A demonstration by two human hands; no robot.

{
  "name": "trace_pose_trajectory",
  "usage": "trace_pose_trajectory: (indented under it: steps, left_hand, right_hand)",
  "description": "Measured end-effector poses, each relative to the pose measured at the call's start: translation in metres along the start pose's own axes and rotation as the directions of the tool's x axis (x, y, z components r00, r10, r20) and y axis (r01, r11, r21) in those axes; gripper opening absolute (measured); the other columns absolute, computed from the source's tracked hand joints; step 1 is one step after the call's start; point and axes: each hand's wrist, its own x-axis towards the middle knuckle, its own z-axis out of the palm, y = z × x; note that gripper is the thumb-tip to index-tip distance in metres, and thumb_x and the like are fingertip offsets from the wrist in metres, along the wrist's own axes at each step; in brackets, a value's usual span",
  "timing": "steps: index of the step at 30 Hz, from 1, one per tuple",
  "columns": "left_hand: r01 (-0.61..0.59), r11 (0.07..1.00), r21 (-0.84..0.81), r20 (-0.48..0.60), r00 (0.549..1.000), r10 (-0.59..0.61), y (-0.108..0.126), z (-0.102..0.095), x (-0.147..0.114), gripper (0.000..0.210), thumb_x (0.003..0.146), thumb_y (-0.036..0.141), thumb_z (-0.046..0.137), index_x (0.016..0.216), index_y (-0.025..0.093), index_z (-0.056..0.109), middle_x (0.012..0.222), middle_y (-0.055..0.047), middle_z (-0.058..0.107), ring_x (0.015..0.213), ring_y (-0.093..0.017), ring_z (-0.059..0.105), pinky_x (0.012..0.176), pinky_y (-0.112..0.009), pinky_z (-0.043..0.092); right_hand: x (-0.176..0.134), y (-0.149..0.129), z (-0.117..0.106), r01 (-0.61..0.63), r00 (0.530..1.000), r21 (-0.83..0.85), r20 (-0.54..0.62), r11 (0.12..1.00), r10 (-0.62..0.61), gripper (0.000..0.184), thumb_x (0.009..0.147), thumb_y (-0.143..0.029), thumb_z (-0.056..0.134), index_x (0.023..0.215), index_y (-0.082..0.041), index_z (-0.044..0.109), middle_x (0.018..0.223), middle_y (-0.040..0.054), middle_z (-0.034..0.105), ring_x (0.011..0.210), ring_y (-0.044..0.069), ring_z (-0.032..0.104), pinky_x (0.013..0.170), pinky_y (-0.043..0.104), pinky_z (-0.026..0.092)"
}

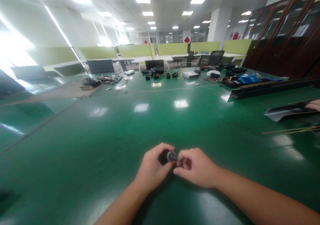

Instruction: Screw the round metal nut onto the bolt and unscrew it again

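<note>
Bare forearms [246, 191] span the table [100, 145]: left hand [154, 168] grips the tool [171, 156] above it; right hand [198, 168] curls at its tip, pinch unclear. Loose fingers could let it slip.

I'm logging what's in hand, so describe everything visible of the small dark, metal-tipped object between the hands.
The object has a dark body, mostly hidden in the left hand, whose thumb and fingers wrap around it. Its exposed end looks like grey metal: round and ringed, narrowing to a thin tip. It lies roughly sideways over the green tabletop, tip toward the right hand. The right fingers are at that tip; whether they grip it is unclear. Blur hides finer detail.
</note>
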Motion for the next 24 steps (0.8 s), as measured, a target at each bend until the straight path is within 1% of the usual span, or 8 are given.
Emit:
trace_pose_trajectory:
  steps: [4,10,15,20,24]
  left_hand:
    - [-0.044,0.998,0.035,-0.039,0.998,0.045,-0.0005,-0.0012,0.0001,0.02,0.076,0.015,0.07,0.095,0.021,0.066,0.093,-0.001,0.068,0.087,-0.015,0.064,0.079,-0.027,0.049]
    - [-0.091,0.994,0.059,-0.047,0.995,0.094,-0.0023,-0.0005,0.0007,0.024,0.075,0.011,0.071,0.096,0.022,0.065,0.095,0.0,0.066,0.087,-0.015,0.062,0.079,-0.028,0.047]
    - [-0.13,0.99,0.047,-0.029,0.991,0.131,-0.0027,-0.0003,0.0008,0.022,0.077,0.009,0.068,0.095,0.022,0.066,0.094,0.0,0.065,0.089,-0.015,0.061,0.079,-0.027,0.047]
    - [-0.138,0.99,0.029,-0.008,0.99,0.138,-0.0012,0.0002,0.0015,0.022,0.078,0.007,0.066,0.095,0.022,0.066,0.093,-0.001,0.064,0.089,-0.014,0.06,0.079,-0.027,0.047]
    - [-0.162,0.987,0.012,0.024,0.987,0.162,0.0002,0.001,0.0005,0.024,0.078,0.007,0.065,0.096,0.023,0.067,0.095,-0.001,0.064,0.091,-0.014,0.06,0.08,-0.026,0.047]
  right_hand:
    - [0.0017,0.0021,0.0001,0.003,0.996,0.052,-0.085,0.999,0.001,0.01,0.076,-0.023,0.069,0.081,-0.019,0.062,0.065,-0.0041,0.059,0.057,0.01,0.052,0.054,0.021,0.037]
    - [0.0045,0.0063,0.0005,-0.001,0.985,0.08,-0.171,0.997,0.015,0.023,0.072,-0.015,0.068,0.093,-0.021,0.063,0.076,-0.0021,0.061,0.062,0.012,0.055,0.058,0.023,0.041]
    - [0.0045,0.0074,0.0021,0.032,0.981,0.122,-0.191,0.992,-0.008,0.025,0.072,-0.012,0.066,0.095,-0.02,0.062,0.084,-0.0006,0.063,0.067,0.013,0.057,0.061,0.023,0.045]
    - [0.0046,0.0063,0.0022,0.055,0.981,0.141,-0.194,0.988,-0.026,0.023,0.073,-0.011,0.066,0.093,-0.019,0.063,0.082,-0.0009,0.063,0.068,0.013,0.058,0.062,0.022,0.046]
    - [0.0049,0.0027,-0.0001,0.078,0.98,0.148,-0.192,0.986,-0.049,0.017,0.073,-0.011,0.067,0.089,-0.018,0.067,0.083,0.0002,0.067,0.072,0.013,0.062,0.066,0.022,0.048]
